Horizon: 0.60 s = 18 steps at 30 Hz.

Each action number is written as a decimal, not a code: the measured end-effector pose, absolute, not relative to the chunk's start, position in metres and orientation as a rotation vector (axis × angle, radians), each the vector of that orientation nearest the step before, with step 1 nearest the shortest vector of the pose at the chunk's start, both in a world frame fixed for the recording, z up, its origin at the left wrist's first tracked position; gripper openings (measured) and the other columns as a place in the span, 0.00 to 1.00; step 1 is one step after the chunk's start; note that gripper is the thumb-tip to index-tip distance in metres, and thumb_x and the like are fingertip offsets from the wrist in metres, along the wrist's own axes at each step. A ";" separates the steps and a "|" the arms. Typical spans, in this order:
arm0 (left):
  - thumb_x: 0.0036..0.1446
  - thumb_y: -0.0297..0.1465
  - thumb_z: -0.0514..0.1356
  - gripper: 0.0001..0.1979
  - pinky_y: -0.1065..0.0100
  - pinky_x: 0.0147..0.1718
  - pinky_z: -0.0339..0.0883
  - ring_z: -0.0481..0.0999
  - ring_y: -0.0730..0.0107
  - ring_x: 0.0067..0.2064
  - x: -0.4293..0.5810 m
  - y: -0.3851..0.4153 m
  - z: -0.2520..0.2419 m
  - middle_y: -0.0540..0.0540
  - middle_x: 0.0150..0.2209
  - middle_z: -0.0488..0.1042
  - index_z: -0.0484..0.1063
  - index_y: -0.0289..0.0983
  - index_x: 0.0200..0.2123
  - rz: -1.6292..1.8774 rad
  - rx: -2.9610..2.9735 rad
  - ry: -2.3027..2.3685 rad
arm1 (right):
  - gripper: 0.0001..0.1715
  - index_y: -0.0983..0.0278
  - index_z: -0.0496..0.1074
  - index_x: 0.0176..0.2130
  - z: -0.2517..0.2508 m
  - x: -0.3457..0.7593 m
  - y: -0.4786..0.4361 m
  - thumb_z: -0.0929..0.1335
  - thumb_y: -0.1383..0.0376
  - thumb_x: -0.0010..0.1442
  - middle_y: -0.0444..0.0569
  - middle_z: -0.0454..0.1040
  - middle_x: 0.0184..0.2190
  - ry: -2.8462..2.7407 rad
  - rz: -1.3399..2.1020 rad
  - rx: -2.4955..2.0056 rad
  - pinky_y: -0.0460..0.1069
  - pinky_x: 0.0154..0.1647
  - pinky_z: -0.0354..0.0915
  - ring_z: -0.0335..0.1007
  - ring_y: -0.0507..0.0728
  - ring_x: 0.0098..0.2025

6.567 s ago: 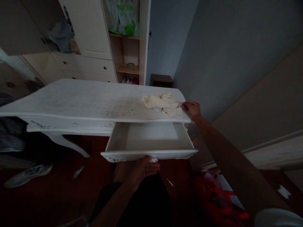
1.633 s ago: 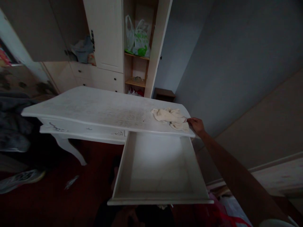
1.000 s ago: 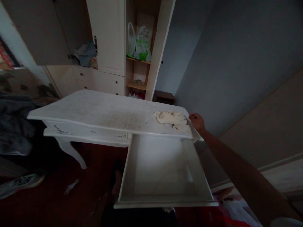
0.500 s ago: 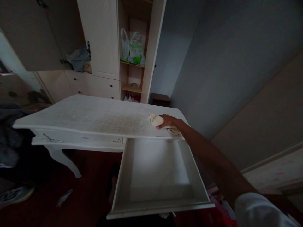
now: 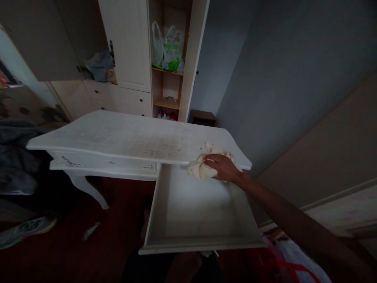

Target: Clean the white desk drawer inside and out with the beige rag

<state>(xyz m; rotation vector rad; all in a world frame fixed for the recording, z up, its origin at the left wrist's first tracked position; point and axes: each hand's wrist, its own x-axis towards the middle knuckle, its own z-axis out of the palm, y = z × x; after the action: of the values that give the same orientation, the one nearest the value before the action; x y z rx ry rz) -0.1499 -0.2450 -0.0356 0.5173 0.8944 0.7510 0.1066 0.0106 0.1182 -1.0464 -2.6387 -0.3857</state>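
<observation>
You're in someone's bedroom: white wardrobe (image 5: 129, 43) with clothes (image 5: 98, 65) spilling out, a dressing table (image 5: 118, 133), sneaker (image 5: 26, 228) on the floor (image 5: 112, 239).

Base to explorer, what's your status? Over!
Right hand shut on cream cloth at tabletop edge, above open drawer. Left hand dim under drawer front, grip unclear. Nothing between cloth and drawer. Over.

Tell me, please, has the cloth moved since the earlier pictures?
Yes. Gripped by the right hand, the cloth has come from the tabletop's right end to its front edge, above the open drawer.
</observation>
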 end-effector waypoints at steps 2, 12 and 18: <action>0.64 0.39 0.58 0.16 0.55 0.48 0.72 0.74 0.60 0.50 -0.139 -0.244 -0.040 0.43 0.53 0.72 0.71 0.38 0.51 0.715 0.511 0.885 | 0.21 0.63 0.72 0.51 0.111 0.108 -0.018 0.70 0.61 0.58 0.58 0.74 0.54 -2.663 -0.455 -0.869 0.59 0.55 0.66 0.70 0.64 0.55; 0.30 0.52 0.74 0.34 0.55 0.51 0.68 0.79 0.51 0.48 -0.103 -0.239 -0.052 0.38 0.44 0.81 0.78 0.37 0.39 0.664 0.368 0.948 | 0.25 0.62 0.66 0.58 0.087 0.105 -0.124 0.66 0.57 0.65 0.58 0.73 0.53 -2.499 -0.028 -0.680 0.53 0.56 0.68 0.68 0.59 0.59; 0.32 0.52 0.73 0.33 0.55 0.49 0.70 0.81 0.51 0.45 -0.098 -0.239 -0.055 0.36 0.42 0.82 0.78 0.35 0.38 0.664 0.368 0.968 | 0.45 0.65 0.62 0.64 0.051 0.106 -0.128 0.76 0.58 0.52 0.66 0.57 0.67 -2.685 -0.044 -1.482 0.66 0.65 0.56 0.51 0.72 0.68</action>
<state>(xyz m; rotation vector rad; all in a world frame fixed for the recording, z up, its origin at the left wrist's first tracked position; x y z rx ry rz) -0.0979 -0.2386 -0.0545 0.3681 0.9681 0.6645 0.1061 -0.1276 0.0512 -1.4821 -2.6848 -0.0441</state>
